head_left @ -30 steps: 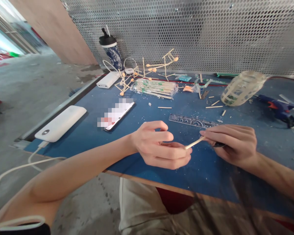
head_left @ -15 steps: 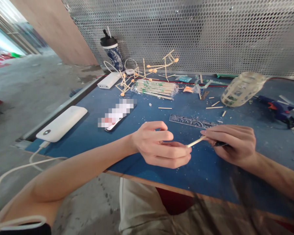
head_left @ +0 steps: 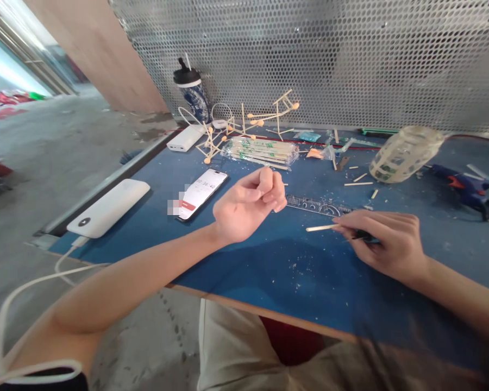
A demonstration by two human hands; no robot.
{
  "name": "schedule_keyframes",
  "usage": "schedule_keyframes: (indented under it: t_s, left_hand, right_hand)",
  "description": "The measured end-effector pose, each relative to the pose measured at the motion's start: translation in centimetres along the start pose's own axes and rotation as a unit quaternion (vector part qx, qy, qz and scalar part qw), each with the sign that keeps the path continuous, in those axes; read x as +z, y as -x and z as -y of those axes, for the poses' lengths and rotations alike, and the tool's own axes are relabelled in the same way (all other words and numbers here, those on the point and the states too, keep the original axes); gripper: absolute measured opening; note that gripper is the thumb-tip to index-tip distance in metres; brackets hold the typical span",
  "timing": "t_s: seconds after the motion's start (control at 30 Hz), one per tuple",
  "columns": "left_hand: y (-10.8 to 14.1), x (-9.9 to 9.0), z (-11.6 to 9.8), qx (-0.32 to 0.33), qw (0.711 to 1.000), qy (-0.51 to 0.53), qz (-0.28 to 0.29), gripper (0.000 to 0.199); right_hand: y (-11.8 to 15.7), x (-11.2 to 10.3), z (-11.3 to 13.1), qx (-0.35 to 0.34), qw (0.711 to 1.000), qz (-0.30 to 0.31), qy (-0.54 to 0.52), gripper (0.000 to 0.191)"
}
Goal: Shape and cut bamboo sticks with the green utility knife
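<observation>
My right hand (head_left: 385, 241) is closed around a short pale wooden stick (head_left: 321, 228), which points left from its fingertips. A small black object (head_left: 364, 235) is also tucked in that hand, mostly hidden by the fingers. Raised over the blue table, my left hand (head_left: 252, 203) has its fingers curled in and pressed together; whatever lies between them, if anything, does not show. Just behind the hands lies a clear ruler with stencil cut-outs (head_left: 318, 206). Sawdust-like crumbs dot the table (head_left: 264, 271) below them.
A phone (head_left: 204, 193), white power bank (head_left: 110, 206) and tumbler (head_left: 192, 95) stand left. Behind are glued stick models (head_left: 277, 115) and a bag of sticks (head_left: 263, 151). A clear jar (head_left: 405, 155) and blue glue gun (head_left: 466, 187) lie right. Perforated metal (head_left: 309, 54) closes the back.
My left hand has let go of the stick's end and moved up and left, its fingers curling in. The stick stays in my right hand, now lying nearer level.
</observation>
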State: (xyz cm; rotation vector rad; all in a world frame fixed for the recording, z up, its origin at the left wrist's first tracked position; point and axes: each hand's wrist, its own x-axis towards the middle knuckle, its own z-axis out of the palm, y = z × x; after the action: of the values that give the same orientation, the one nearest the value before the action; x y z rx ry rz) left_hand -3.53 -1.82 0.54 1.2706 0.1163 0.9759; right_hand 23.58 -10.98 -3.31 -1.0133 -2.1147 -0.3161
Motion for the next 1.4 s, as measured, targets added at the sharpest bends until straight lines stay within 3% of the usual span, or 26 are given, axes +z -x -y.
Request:
schedule_keyframes:
  t_s: [0.1,0.2,0.43,0.6,1.2,1.37,1.4]
  left_hand:
    - [-0.6,-0.2,-0.3,-0.083,0.989,0.122,-0.010,0.028]
    - [-0.9,-0.2,-0.1,-0.100,0.982,0.157,-0.036,0.029]
    - [-0.8,-0.1,0.2,-0.111,0.976,0.178,-0.064,0.024]
    - [-0.8,-0.3,0.0,-0.119,0.976,0.179,-0.043,0.016]
    - [-0.7,0.1,-0.1,-0.134,0.980,0.141,-0.041,0.013]
    - [-0.8,-0.4,0.5,-0.122,0.981,0.151,-0.016,0.016]
    - [-0.8,-0.5,0.6,-0.125,0.981,0.150,-0.014,0.016]
  right_hand:
    - [-0.1,0.0,0.1,-0.013,1.000,0.003,0.005,0.021]
    - [-0.2,-0.1,0.3,-0.015,1.000,0.013,0.001,0.019]
    - [0.0,-0.2,0.6,-0.016,0.998,0.053,-0.012,0.021]
    - [0.2,-0.1,0.7,-0.023,0.997,0.072,-0.013,0.021]
    - [0.3,-0.1,1.3,-0.030,0.996,0.077,-0.030,0.028]
    - [0.2,-0.1,1.5,-0.031,0.995,0.086,-0.047,0.010]
    - [0.3,-0.1,1.5,-0.031,0.994,0.093,-0.047,0.014]
